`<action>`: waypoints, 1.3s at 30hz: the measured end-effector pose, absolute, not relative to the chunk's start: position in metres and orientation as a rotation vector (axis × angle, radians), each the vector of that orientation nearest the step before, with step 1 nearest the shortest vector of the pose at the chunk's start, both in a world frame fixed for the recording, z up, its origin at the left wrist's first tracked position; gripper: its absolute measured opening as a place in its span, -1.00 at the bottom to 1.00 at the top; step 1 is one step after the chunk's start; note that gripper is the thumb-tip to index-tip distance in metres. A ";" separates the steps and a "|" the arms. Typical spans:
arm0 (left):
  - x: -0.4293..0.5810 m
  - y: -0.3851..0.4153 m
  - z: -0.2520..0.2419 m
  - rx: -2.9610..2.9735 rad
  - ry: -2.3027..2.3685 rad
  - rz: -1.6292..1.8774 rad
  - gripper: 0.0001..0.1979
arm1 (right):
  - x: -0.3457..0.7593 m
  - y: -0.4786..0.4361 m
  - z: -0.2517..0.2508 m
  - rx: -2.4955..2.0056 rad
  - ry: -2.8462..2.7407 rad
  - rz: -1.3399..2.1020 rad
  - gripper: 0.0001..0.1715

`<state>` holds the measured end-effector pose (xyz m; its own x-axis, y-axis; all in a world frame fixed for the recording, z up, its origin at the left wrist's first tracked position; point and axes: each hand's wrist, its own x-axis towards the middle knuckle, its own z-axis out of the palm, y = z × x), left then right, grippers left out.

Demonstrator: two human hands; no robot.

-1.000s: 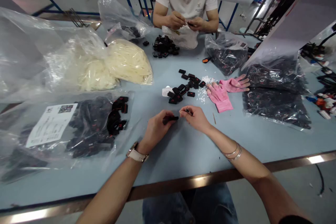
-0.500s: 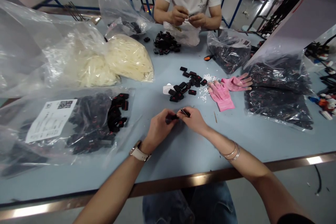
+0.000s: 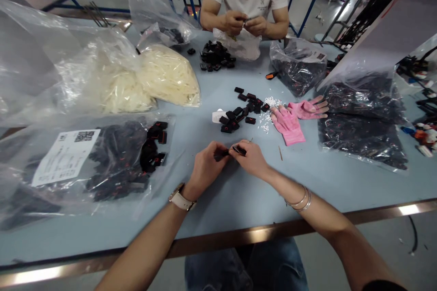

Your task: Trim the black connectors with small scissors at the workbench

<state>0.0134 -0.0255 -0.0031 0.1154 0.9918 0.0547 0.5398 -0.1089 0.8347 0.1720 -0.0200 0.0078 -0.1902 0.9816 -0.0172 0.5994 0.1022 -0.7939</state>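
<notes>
My left hand (image 3: 206, 166) is closed, its thumb and fingers pinching a small black plastic connector housing (image 3: 221, 155). Right beside it, fingertips touching or nearly so, my right hand (image 3: 254, 161) is closed around a thin dark piece with a light edge (image 3: 240, 150); its kind is hidden by the fingers. Just beyond both hands lies a loose group of black connector housings (image 3: 235, 118), some with red-orange inserts. Tiny white pieces (image 3: 265, 123) are scattered to their right, next to a pair of pink gloves (image 3: 288, 126).
Clear bags of black housings lie at left (image 3: 112, 163) and right (image 3: 365, 136). Bags of cream-coloured strips (image 3: 167, 75) stand behind. An orange-and-black tool (image 3: 271, 75) lies farther back. Across the table, a person (image 3: 246, 4) handles something small near a black pile (image 3: 216, 56).
My hands stay together in almost the same spot. The right fingers have shifted slightly around the dark piece. The person opposite has moved their fingers a little.
</notes>
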 end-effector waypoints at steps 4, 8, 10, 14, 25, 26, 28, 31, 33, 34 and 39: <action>0.013 -0.026 -0.005 1.737 1.492 0.876 -0.86 | 0.173 -0.020 0.007 -1.553 -1.868 0.900 -0.89; 0.013 -0.026 -0.008 1.798 1.493 0.870 -0.89 | 0.173 -0.022 0.006 -1.559 -1.932 0.837 -0.90; 0.013 -0.027 -0.008 1.833 1.511 0.851 -0.91 | 0.172 -0.023 0.005 -1.555 -1.978 0.808 -0.87; 0.013 -0.027 -0.008 1.853 1.533 0.829 -0.92 | 0.172 -0.025 0.005 -1.535 -2.037 0.795 -0.83; 0.012 -0.026 -0.008 1.681 1.418 0.955 -0.84 | 0.181 -0.018 0.004 -1.393 -1.843 0.955 -0.89; 0.012 -0.026 -0.007 1.672 1.410 0.959 -0.83 | 0.181 -0.018 0.005 -1.384 -1.838 0.968 -0.89; 0.012 -0.026 -0.006 1.658 1.396 0.962 -0.83 | 0.182 -0.018 0.006 -1.375 -1.827 0.986 -0.89; 0.013 -0.027 -0.006 1.656 1.404 0.964 -0.82 | 0.181 -0.019 0.008 -1.357 -1.819 0.998 -0.90; 0.013 -0.027 -0.006 1.649 1.406 0.974 -0.81 | 0.180 -0.019 0.008 -1.347 -1.811 0.998 -0.90; 0.013 -0.027 -0.007 1.642 1.404 0.976 -0.80 | 0.180 -0.019 0.008 -1.345 -1.804 0.995 -0.91; 0.014 -0.026 -0.007 1.580 1.396 0.987 -0.76 | 0.177 -0.020 0.005 -1.360 -1.754 0.952 -0.92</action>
